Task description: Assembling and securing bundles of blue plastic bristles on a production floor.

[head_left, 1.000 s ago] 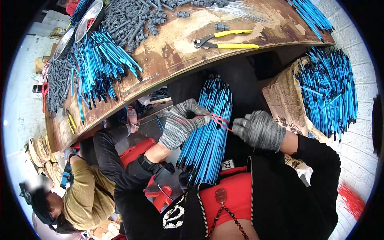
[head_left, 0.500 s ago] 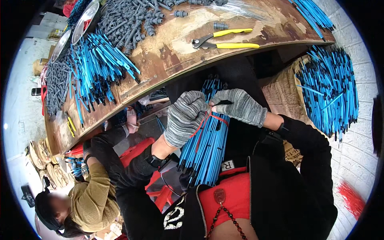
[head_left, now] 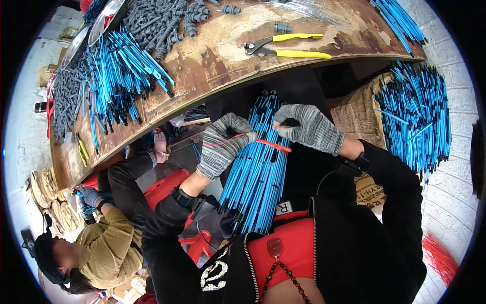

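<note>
A thick bundle of thin blue tubes (head_left: 255, 177) with black ends lies across my lap, its far end under the table edge. A red tie strip (head_left: 273, 146) goes around its upper part. My left hand (head_left: 223, 144), in a grey striped glove with bare fingertips, is closed on the red strip at the bundle's left side; a loose strand trails left across the glove. On the bundle's right side, above the strip, my right hand (head_left: 311, 127), in a matching glove, has thumb and fingers pinched together; what they hold, if anything, is hidden.
The wooden table (head_left: 212, 76) curves ahead, carrying yellow-handled pliers (head_left: 288, 45), grey plastic fittings (head_left: 162, 25) and blue tubes (head_left: 119, 76). More blue tubes (head_left: 415, 119) stand in a sack at right. A co-worker (head_left: 101, 243) sits at lower left, near a red stool (head_left: 167, 187).
My hands have come apart from their meeting point above the bundle, the left going left and down with the strip. The red strip now lies closer round the tubes. The co-worker's gloved hand has appeared.
</note>
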### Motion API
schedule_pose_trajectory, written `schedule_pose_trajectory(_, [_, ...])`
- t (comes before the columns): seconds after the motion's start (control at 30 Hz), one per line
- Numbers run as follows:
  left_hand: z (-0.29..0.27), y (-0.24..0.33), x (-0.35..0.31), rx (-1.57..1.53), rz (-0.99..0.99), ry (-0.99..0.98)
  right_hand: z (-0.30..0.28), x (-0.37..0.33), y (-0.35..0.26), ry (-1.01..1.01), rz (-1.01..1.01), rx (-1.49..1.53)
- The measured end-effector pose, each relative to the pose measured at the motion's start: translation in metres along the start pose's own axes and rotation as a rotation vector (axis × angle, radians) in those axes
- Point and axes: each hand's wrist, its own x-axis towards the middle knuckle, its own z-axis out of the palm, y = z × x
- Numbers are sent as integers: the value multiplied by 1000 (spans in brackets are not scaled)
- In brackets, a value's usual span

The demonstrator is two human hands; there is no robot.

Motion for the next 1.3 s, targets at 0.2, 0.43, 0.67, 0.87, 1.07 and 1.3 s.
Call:
schedule_pose_trajectory(0.2, [4, -3, -2, 189, 313, 102, 16, 13, -6, -61, -182, -238])
schedule_pose_trajectory(0.43, [3, 9, -5, 431, 474, 114, 8, 34, -10, -263, -178, -355])
schedule_pose_trajectory(0.67, [-7, 20, -30, 499, 508, -29, 6, 49, -26, -462, -213, -319])
schedule_pose_trajectory(0.87, [-6, 18, -46, 424, 346, -21, 8, 56, -23, -551, -210, -255])
schedule_pose_trajectory(1.07, [-7, 22, -46, 445, 373, -18, 14, 57, -18, -483, -307, -221])
schedule_pose_trajectory(1.3, [-12, 12, -42, 409, 394, -50, 14, 53, -23, -362, -299, -459])
